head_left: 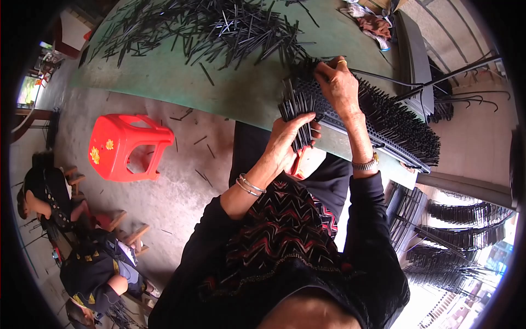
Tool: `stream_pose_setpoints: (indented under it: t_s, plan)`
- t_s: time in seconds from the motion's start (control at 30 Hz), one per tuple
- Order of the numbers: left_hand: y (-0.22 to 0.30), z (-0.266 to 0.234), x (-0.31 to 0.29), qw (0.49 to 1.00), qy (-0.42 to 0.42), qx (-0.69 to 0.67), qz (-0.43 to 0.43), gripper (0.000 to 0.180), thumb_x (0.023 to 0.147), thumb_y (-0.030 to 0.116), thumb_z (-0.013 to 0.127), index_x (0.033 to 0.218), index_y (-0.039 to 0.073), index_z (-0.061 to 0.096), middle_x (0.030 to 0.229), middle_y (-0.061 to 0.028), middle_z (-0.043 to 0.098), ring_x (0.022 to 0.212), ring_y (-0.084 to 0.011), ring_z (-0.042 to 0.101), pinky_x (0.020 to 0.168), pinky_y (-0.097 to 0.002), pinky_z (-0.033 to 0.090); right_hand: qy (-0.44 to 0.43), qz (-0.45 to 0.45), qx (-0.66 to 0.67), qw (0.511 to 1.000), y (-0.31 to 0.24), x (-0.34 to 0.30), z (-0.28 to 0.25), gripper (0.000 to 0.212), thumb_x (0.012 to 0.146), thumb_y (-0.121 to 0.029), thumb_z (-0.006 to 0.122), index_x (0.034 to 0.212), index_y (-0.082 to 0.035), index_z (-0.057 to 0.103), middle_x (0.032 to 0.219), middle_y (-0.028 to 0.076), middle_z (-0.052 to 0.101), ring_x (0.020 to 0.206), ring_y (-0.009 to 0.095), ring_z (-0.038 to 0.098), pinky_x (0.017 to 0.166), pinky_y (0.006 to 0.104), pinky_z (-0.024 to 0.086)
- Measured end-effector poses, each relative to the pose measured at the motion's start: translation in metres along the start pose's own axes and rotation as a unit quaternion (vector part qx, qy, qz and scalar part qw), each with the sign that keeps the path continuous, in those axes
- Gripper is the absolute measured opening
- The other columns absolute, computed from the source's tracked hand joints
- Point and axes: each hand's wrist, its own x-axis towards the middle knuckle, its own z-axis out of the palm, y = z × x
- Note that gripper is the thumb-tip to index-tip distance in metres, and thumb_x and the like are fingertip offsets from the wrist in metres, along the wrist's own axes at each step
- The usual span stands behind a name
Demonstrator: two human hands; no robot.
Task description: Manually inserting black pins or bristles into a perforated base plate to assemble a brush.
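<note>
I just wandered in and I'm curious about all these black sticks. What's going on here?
A person sits at a green table, working by hand. Their left hand holds a bundle of thin black sticks upright. The right hand is at the far end of a dark perforated board, fingertips down; whether they pinch a stick is hard to tell. Many sticks already stand packed along the board, and a loose pile lies across the tabletop.
</note>
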Motion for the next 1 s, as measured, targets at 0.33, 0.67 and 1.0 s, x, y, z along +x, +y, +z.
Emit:
stream_pose_setpoints:
  t_s: [0.33, 0.67, 1.0]
  plan:
    - [0.001, -0.004, 0.002, 0.999, -0.034, 0.027, -0.001, 0.022, 0.084, 0.021, 0.070, 0.096, 0.003, 0.065, 0.076, -0.0107, 0.069, 0.063, -0.0194, 0.067, 0.053, -0.0297, 0.050, -0.240, 0.169, 0.466, 0.834, -0.011, -0.036, -0.039, 0.022, 0.089, -0.014, 0.063, 0.106, 0.001, 0.066, 0.077, 0.003, 0.062, 0.068, 0.008, 0.055, 0.062, 0.0241, 0.045]
    - [-0.003, -0.008, 0.012, 0.998, -0.022, -0.061, -0.012, 0.024, 0.086, 0.021, 0.070, 0.103, 0.006, 0.064, 0.096, -0.0146, 0.069, 0.082, -0.0266, 0.070, 0.061, -0.0369, 0.055, -0.108, 0.226, 0.464, 0.850, -0.002, -0.035, -0.052, 0.012, 0.091, -0.007, 0.059, 0.097, 0.003, 0.062, 0.080, 0.010, 0.065, 0.071, 0.015, 0.066, 0.066, 0.0264, 0.053]
    - [-0.012, -0.008, 0.012, 0.996, -0.029, -0.082, -0.008, 0.022, 0.086, 0.020, 0.070, 0.098, 0.004, 0.062, 0.085, -0.0120, 0.068, 0.078, -0.0244, 0.069, 0.060, -0.0352, 0.056, 0.099, 0.122, 0.211, 0.965, 0.005, -0.015, -0.017, 0.007, 0.092, -0.008, 0.057, 0.095, -0.002, 0.061, 0.076, 0.007, 0.070, 0.071, 0.014, 0.068, 0.065, 0.0277, 0.051]
